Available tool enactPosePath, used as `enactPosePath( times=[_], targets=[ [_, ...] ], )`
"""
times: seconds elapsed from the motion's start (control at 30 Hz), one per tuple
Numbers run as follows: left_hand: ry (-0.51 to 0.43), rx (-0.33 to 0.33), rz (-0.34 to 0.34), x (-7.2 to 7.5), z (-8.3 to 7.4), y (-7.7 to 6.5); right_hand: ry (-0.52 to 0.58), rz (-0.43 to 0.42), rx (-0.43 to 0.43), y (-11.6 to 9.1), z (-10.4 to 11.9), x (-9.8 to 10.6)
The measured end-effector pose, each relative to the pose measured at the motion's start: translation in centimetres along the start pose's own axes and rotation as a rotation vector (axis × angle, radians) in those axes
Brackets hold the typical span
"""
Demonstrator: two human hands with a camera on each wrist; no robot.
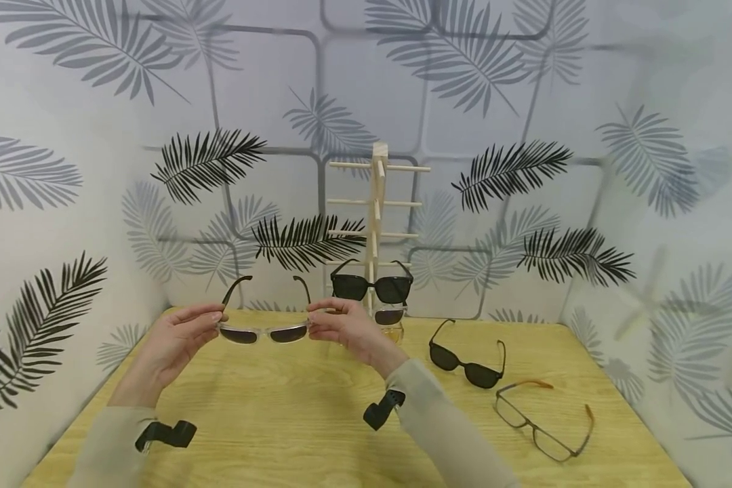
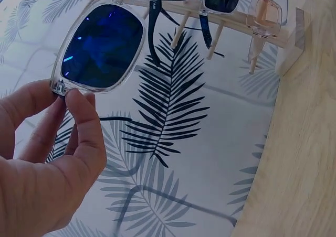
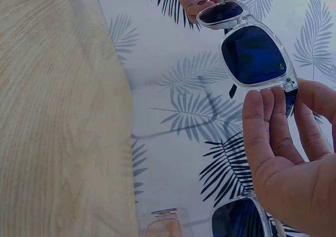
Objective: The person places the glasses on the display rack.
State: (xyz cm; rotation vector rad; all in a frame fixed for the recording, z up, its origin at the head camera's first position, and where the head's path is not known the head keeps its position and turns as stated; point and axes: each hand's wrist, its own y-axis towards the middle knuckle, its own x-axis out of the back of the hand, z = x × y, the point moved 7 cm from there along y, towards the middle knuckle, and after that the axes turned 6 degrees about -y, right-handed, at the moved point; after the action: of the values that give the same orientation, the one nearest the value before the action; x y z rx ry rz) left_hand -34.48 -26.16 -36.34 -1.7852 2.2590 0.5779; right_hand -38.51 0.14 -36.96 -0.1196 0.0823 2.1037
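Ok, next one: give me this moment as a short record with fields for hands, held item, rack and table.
left hand: fingers pinch one side of the clear-framed sunglasses
right hand: fingers pinch the opposite side
held item: dark lenses, arms unfolded, held above the table
rack: wooden, upright; holds black sunglasses, with another clear-framed pair and a peach-lensed pair lower down, partly hidden
table, right side: second black pair and thin-framed glasses, arms unfolded

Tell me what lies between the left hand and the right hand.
Clear-framed sunglasses span the gap from the left hand to the right hand, one end pinched by each; the head view shows it.
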Motion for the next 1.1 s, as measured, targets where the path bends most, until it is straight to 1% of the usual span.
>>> enactPosePath(
  times=[0.07, 0.23, 0.4, 0.43, 0.6, 0.83, 1.1],
  targets=[
    [0.003, 0.007, 0.004, -0.3, -0.1, 0.1, -0.013, -0.001, 0.007, -0.2, 0.5, 0.1],
    [0.043, 0.032, 0.005, -1.2, -0.3, 0.4, -0.041, -0.031, 0.018, -1.0, 1.4, 0.7],
    [0.080, 0.020, 0.019, -2.6, -1.3, 0.7, -0.094, -0.065, 0.060, -2.0, 2.9, 1.2],
    [0.084, 0.017, 0.022, -2.9, -1.5, 0.8, -0.089, -0.069, 0.067, -2.1, 3.3, 1.4],
    [0.062, 0.020, 0.025, -4.3, -2.0, 1.3, -0.076, -0.095, 0.091, -3.0, 5.1, 1.9],
    [0.011, -0.001, 0.063, -6.3, -2.3, 1.7, -0.096, -0.107, 0.128, -4.2, 6.5, 2.7],
    [-0.073, -0.001, 0.092, -8.2, -2.2, 3.1, -0.077, -0.120, 0.178, -5.4, 8.3, 3.8]
  ],
)
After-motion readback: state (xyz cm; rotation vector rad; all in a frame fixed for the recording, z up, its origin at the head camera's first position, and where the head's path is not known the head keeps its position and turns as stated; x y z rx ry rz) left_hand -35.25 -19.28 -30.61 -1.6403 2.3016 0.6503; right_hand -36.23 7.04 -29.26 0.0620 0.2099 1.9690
